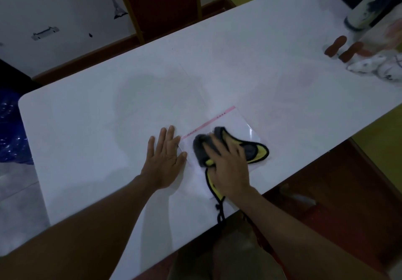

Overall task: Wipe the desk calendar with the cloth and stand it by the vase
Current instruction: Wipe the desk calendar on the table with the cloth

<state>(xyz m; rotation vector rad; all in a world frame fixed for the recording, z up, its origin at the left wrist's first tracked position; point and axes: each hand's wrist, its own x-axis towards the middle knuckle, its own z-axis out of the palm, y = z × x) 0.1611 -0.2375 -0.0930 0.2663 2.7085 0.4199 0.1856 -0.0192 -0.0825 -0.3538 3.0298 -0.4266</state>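
Observation:
The desk calendar (237, 123), white with a pink strip along its far edge, lies flat on the white table (87, 127) near the front edge. My right hand (230, 166) presses a grey and yellow cloth (254, 151) onto it. My left hand (166, 155) lies flat with fingers spread beside the calendar, its thumb touching the calendar's left edge. The vase (369, 7), white with dark painted marks, stands at the far right corner of the table, partly cut off by the frame.
Two brown rounded objects (343, 46) and a pale patterned thing (378, 66) lie by the vase. A red chair back (161, 3) stands behind the table. A blue bag (10, 131) sits on the floor at left. The table's front edge runs just under my wrists.

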